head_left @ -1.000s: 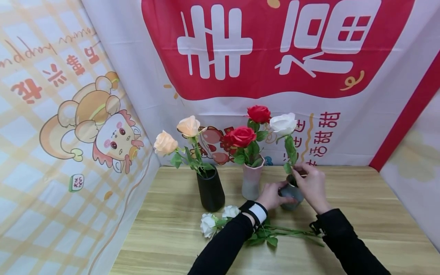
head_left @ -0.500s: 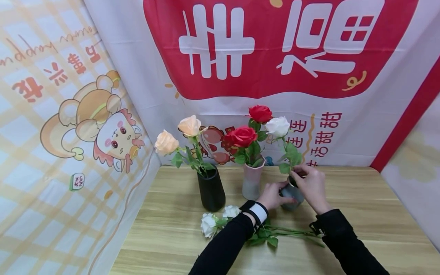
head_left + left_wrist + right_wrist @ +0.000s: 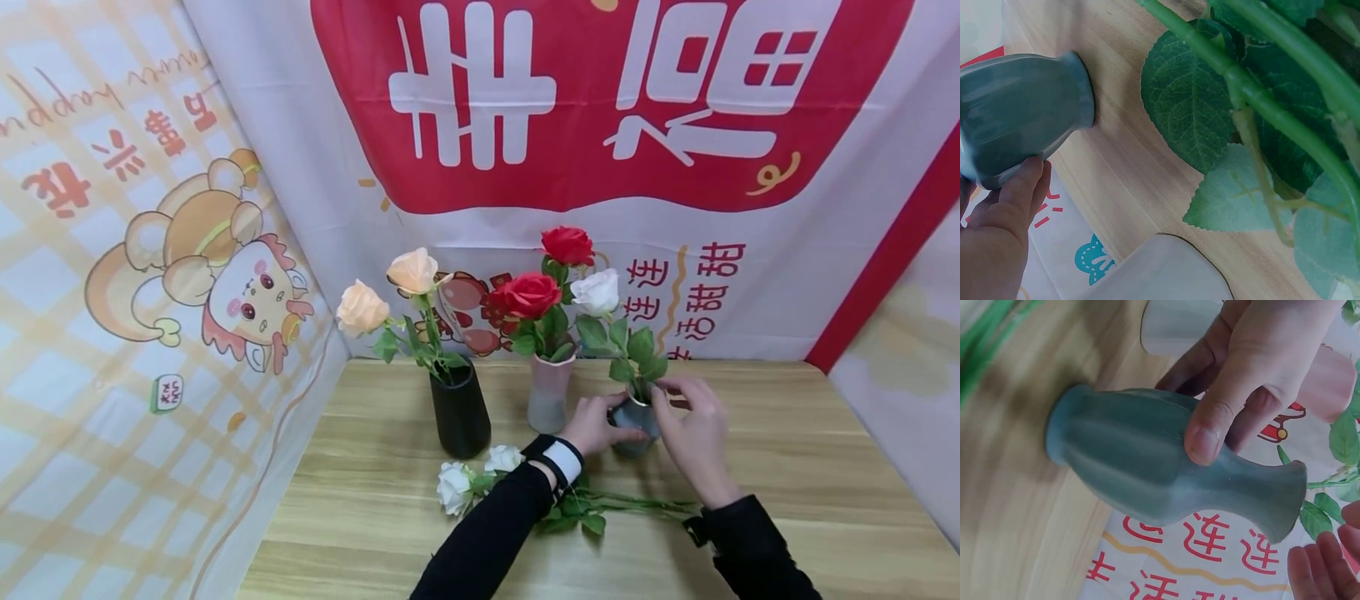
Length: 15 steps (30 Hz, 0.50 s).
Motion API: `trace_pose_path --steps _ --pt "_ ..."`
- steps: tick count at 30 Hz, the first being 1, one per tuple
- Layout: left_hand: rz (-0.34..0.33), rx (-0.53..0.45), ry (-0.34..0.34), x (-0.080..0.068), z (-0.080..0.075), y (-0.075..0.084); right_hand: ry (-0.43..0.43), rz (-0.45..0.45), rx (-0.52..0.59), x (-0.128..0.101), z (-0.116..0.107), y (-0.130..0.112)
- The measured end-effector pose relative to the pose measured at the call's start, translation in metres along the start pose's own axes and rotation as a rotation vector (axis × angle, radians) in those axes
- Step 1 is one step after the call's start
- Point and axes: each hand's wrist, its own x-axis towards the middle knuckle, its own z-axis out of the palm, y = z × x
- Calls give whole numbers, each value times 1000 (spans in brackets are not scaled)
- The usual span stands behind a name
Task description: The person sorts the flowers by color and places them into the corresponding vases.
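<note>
Nearest, two white roses (image 3: 472, 477) lie on the desk (image 3: 375, 533). Beyond them the left hand (image 3: 596, 425) grips the teal vase (image 3: 633, 421), where a white rose (image 3: 597, 292) stands, while the right hand (image 3: 697, 425) hovers loosely open beside its rim. This looks like arranging; next, reach for a lying rose.

Three vases in a row on the table (image 3: 787, 467): black vase (image 3: 460, 410) at left, pale vase (image 3: 550, 393) in the middle, teal vase (image 3: 633, 423) at right, each holding roses. Two loose roses (image 3: 480, 479) lie in front of them. Banner (image 3: 570, 125) behind.
</note>
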Motion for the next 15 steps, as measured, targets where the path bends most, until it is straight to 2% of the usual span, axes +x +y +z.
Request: trace_pose_path --steps 3,9,12,15 --pt "-1 2 3 1 0 -1 -7 -21 5 -10 -9 -1" --pt "-2 -23 -7 1 0 -1 -86 -43 8 -31 -27 0" --pt "5 -24 -12 0 -1 -2 -147 -82 -28 -40 -30 0" --pt "2 -27 -16 1 1 -3 -277 -127 -89 -48 -30 -2"
